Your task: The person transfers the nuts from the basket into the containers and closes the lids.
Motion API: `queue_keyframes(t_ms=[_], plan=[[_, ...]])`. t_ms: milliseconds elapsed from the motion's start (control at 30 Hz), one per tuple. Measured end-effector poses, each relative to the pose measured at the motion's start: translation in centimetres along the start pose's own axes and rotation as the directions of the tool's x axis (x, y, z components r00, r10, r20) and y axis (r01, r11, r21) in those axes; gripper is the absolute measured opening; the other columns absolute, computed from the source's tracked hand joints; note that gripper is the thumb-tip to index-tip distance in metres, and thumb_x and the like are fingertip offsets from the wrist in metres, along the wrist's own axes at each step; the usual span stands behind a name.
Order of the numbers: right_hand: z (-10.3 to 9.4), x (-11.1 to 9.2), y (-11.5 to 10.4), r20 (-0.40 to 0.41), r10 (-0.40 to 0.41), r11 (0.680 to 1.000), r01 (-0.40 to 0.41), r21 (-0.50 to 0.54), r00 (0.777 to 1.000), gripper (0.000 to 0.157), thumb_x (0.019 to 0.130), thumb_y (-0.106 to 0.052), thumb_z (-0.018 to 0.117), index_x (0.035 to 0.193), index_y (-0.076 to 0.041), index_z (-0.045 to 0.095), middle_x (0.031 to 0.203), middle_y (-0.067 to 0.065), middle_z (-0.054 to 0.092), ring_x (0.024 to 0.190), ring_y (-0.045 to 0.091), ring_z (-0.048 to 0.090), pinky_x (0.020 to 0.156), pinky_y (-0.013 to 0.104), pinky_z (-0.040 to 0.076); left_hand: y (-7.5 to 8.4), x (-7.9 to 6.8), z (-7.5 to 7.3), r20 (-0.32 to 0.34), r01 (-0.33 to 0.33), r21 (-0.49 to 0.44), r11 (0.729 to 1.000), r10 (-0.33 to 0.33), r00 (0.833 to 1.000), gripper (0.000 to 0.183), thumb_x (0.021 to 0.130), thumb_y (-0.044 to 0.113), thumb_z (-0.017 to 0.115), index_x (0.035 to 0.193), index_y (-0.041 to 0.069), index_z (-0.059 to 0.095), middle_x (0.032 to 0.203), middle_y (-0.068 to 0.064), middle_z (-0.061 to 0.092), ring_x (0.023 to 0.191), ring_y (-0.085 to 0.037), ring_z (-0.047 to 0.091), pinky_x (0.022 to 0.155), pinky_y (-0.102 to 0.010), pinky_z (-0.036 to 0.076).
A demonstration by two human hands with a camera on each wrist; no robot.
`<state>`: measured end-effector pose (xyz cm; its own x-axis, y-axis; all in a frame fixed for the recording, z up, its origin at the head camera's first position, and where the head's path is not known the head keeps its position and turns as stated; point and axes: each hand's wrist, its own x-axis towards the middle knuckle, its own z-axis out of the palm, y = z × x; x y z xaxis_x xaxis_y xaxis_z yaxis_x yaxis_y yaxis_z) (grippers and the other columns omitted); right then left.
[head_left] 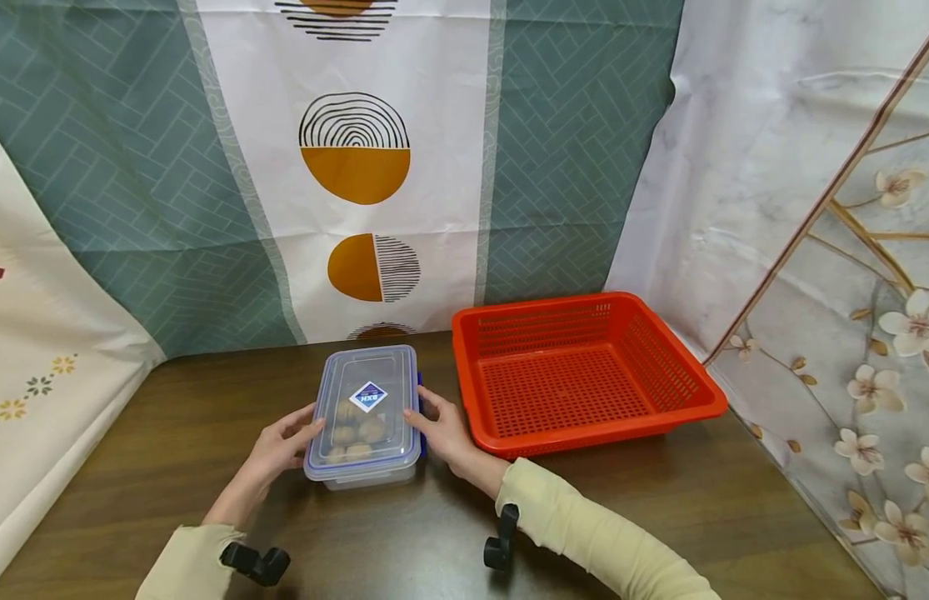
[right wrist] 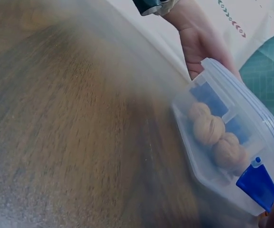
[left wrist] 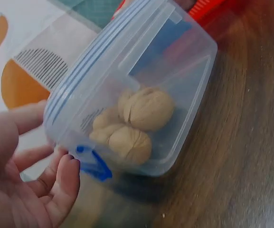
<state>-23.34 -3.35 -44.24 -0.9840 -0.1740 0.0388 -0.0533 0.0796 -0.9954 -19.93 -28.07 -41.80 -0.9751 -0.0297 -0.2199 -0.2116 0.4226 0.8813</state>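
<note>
A clear plastic food container [head_left: 365, 475] with a blue-edged lid [head_left: 374, 367] rests on the table between both hands. Round brown walnuts [left wrist: 148, 109] show through its wall, several of them at one end. At the container's left side, my left hand [head_left: 278, 446] holds the lid's edge, with fingertips by a blue clip [left wrist: 95, 164] that sticks outward. My right hand [head_left: 445, 429] grips the opposite side, its thumb on the lid's rim. Another blue clip [right wrist: 258, 186] angles out from the wall near that hand, which is mostly cut off in the right wrist view.
A red slotted plastic basket [head_left: 591, 437] stands just right of the container, behind the right forearm. Patterned cloth [head_left: 449, 167] hangs along the table's back edge, with more cloth at both sides. The wooden table [head_left: 359, 542] extends in front.
</note>
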Motion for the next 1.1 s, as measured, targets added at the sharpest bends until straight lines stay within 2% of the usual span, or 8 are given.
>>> queue_keyframes(t_ms=[167, 267, 467, 600, 700, 800, 967, 1100], plan=[[0.0, 0.1, 0.5, -0.033, 0.058, 0.998, -0.057, 0.004, 0.998, 0.067, 0.081, -0.019, 0.068, 0.134, 0.008, 0.036, 0.134, 0.027, 0.04, 0.124, 0.038, 0.039, 0.101, 0.046, 0.031, -1.0, 0.0, -0.4, 0.034, -0.031, 0.01, 0.999, 0.031, 0.999, 0.065, 0.091, 0.041, 0.051, 0.142, 0.006, 0.029, 0.135, -0.024, 0.039, 0.115, -0.033, 0.047, 0.086, -0.036, 0.047], [0.0, 0.2, 0.6, -0.028, 0.113, 0.994, -0.113, 0.001, 0.993, 0.072, 0.081, -0.024, 0.068, 0.134, 0.01, 0.034, 0.133, 0.028, 0.04, 0.122, 0.038, 0.04, 0.1, 0.046, 0.033, -1.5, 0.1, -0.7, 0.07, -0.044, -0.026, 0.999, 0.046, 0.996, 0.065, 0.092, 0.041, 0.048, 0.144, 0.009, 0.025, 0.141, -0.024, 0.031, 0.123, -0.033, 0.041, 0.09, -0.037, 0.045], [-0.2, 0.4, 0.7, 0.051, 0.219, 0.974, -0.221, 0.045, 0.974, 0.079, 0.082, -0.033, 0.066, 0.136, 0.01, 0.029, 0.129, 0.026, 0.047, 0.113, 0.033, 0.051, 0.09, 0.041, 0.044, -2.0, 0.3, -0.7, 0.124, -0.021, -0.137, 0.99, 0.038, 0.992, 0.065, 0.094, 0.04, 0.044, 0.146, 0.013, 0.017, 0.142, -0.024, 0.03, 0.11, -0.017, 0.053, 0.088, -0.035, 0.046], [-0.2, 0.6, 0.9, 0.06, 0.218, 0.973, -0.222, 0.066, 0.974, 0.078, 0.082, -0.031, 0.066, 0.136, 0.01, 0.028, 0.125, 0.025, 0.05, 0.107, 0.031, 0.055, 0.086, 0.04, 0.047, -2.0, 0.2, -0.5, 0.151, -0.001, -0.19, 0.982, 0.03, 0.988, 0.066, 0.095, 0.039, 0.042, 0.147, 0.013, 0.012, 0.143, -0.025, 0.026, 0.106, -0.015, 0.054, 0.086, -0.035, 0.047], [-0.2, 0.6, 0.9, 0.013, 0.197, 0.979, -0.197, 0.051, 0.98, 0.077, 0.081, -0.029, 0.069, 0.135, 0.01, 0.031, 0.122, 0.024, 0.052, 0.106, 0.03, 0.056, 0.088, 0.041, 0.045, -1.7, 0.0, -0.4, 0.121, -0.015, -0.158, 0.987, 0.034, 0.992, 0.066, 0.094, 0.04, 0.044, 0.146, 0.011, 0.014, 0.143, -0.025, 0.025, 0.111, -0.023, 0.051, 0.086, -0.036, 0.047], [-0.1, 0.2, 0.2, -0.039, 0.17, 0.985, -0.168, 0.049, 0.985, 0.076, 0.079, -0.024, 0.07, 0.134, 0.012, 0.031, 0.119, 0.024, 0.053, 0.104, 0.03, 0.056, 0.088, 0.041, 0.045, -1.3, -0.3, -0.3, 0.052, -0.039, -0.081, 0.996, 0.043, 0.998, 0.067, 0.094, 0.038, 0.046, 0.145, 0.007, 0.017, 0.139, -0.027, 0.03, 0.115, -0.031, 0.047, 0.086, -0.039, 0.047], [-0.2, -1.1, -2.0, -0.066, 0.095, 0.991, -0.087, 0.104, 0.993, 0.071, 0.079, -0.01, 0.069, 0.133, 0.015, 0.03, 0.116, 0.027, 0.052, 0.101, 0.033, 0.055, 0.084, 0.04, 0.048, -0.8, -0.5, -0.1, -0.079, -0.088, 0.056, 0.995, 0.092, 0.993, 0.072, 0.09, 0.038, 0.053, 0.143, 0.003, 0.021, 0.133, -0.027, 0.039, 0.113, -0.036, 0.048, 0.08, -0.031, 0.049], [-0.2, -1.7, -2.9, -0.062, 0.047, 0.992, -0.039, 0.122, 0.997, 0.066, 0.08, -0.004, 0.066, 0.132, 0.016, 0.032, 0.117, 0.031, 0.052, 0.106, 0.038, 0.053, 0.085, 0.039, 0.048, -0.2, -0.6, 0.3, -0.13, -0.128, 0.079, 0.989, 0.138, 0.982, 0.072, 0.088, 0.036, 0.057, 0.141, 0.0, 0.025, 0.132, -0.025, 0.041, 0.112, -0.035, 0.05, 0.076, -0.02, 0.047]])
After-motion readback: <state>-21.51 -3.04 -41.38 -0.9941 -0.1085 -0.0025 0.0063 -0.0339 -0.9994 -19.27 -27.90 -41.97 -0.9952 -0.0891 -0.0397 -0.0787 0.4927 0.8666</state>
